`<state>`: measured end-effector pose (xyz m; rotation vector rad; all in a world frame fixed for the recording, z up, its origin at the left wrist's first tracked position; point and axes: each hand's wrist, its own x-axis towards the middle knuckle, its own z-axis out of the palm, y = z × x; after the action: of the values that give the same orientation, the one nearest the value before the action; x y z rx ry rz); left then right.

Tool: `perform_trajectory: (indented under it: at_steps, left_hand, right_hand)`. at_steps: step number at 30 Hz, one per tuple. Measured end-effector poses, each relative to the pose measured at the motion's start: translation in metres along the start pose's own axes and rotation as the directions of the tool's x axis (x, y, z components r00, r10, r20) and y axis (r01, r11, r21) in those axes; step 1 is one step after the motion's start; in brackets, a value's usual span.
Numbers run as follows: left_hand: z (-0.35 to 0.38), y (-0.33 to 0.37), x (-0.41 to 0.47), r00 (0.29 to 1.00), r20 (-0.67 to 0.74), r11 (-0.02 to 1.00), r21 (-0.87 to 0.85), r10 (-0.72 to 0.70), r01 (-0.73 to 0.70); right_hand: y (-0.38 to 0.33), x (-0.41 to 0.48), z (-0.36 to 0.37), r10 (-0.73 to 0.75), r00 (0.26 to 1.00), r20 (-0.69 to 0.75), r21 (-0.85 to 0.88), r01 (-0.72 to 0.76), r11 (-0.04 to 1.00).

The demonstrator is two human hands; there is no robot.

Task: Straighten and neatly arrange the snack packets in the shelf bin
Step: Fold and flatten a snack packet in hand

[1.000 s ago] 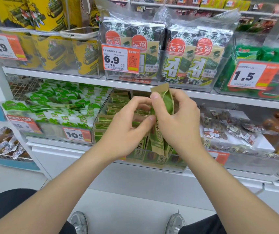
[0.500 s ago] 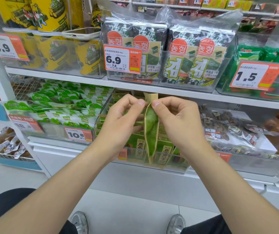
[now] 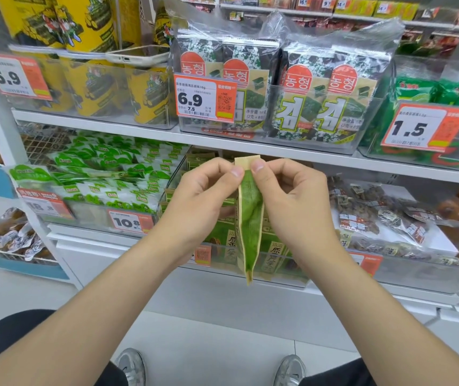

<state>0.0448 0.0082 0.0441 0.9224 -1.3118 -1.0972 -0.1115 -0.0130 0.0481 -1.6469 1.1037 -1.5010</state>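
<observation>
Shop shelves (image 3: 139, 132) ahead. Our left grip (image 3: 203, 196) and right grip (image 3: 292, 196) both pinch the top of one green packet (image 3: 250, 218); it hangs upright, edge-on, just before the clear, stocked bin (image 3: 170, 179).

White shelf (image 3: 111, 132) carries clear bins (image 3: 284, 274) holding snack packets (image 3: 199, 159) and seaweed packs (image 3: 317, 107)

I'm looking into a shop, on a snack aisle: white shelves (image 3: 222, 143) carry clear plastic bins (image 3: 281, 271) stocked with rows of identical seaweed packs (image 3: 320, 107), orange price tags (image 3: 204, 97) with barcode and QR code hang on the fronts, and more stocked shelving (image 3: 334, 15) stands behind.
</observation>
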Motion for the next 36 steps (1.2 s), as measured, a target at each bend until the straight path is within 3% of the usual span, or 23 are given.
perform_trajectory:
  at_steps: [3,6,9,12,15,17,21,26,29,31,33,36]
  left_hand:
    - [-0.003,0.000,0.001,0.998,-0.059,0.999,-0.030,-0.020,0.019]
    - [-0.006,0.004,0.005,0.988,-0.144,0.988,-0.153,-0.055,0.033]
    - [-0.010,0.006,0.010,0.972,-0.217,0.967,-0.253,-0.091,0.034]
    - [-0.014,0.008,0.010,0.976,-0.190,0.955,-0.292,-0.107,0.048]
    - [-0.015,0.009,0.006,0.993,-0.039,0.958,-0.270,-0.112,0.098]
    - [-0.014,0.005,0.003,0.991,0.016,0.967,-0.216,-0.135,0.135]
    - [-0.015,-0.006,0.001,0.983,-0.024,0.982,-0.051,-0.183,0.182]
    - [-0.016,-0.005,0.002,0.981,-0.032,0.979,-0.075,-0.192,0.189]
    - [-0.019,-0.005,0.003,0.982,-0.061,0.982,-0.080,-0.178,0.173]
    - [-0.020,-0.003,0.002,0.984,-0.080,0.987,-0.017,-0.159,0.158]
    - [-0.021,-0.002,0.000,0.992,-0.084,0.983,0.150,-0.094,0.106]
    - [-0.023,-0.005,-0.001,1.000,-0.025,0.901,0.433,0.007,0.004]
  right_hand:
    - [-0.005,0.002,-0.004,0.123,0.980,0.157,0.053,-0.132,0.990]
    - [-0.005,0.002,-0.012,0.287,0.873,0.393,-0.023,-0.303,0.953]
    - [-0.002,-0.001,-0.013,0.341,0.786,0.516,-0.131,-0.321,0.938]
    - [-0.005,-0.004,-0.009,0.238,0.870,0.432,-0.055,-0.238,0.970]
    - [-0.006,-0.003,-0.006,0.103,0.950,0.296,-0.050,-0.092,0.994]
    - [0.000,-0.002,-0.005,0.074,0.962,0.263,-0.075,-0.056,0.996]
    - [0.013,-0.001,-0.007,-0.036,0.957,0.287,-0.232,0.106,0.967]
    - [0.014,0.005,-0.011,-0.085,0.960,0.268,-0.269,0.159,0.950]
    - [0.007,0.005,-0.015,-0.018,0.958,0.287,-0.211,0.081,0.974]
    - [0.001,0.006,-0.019,0.125,0.937,0.327,-0.091,-0.101,0.991]
    - [-0.006,0.005,-0.022,0.264,0.897,0.354,-0.025,-0.273,0.962]
    - [-0.005,0.005,-0.023,0.344,0.895,0.284,-0.062,-0.341,0.938]
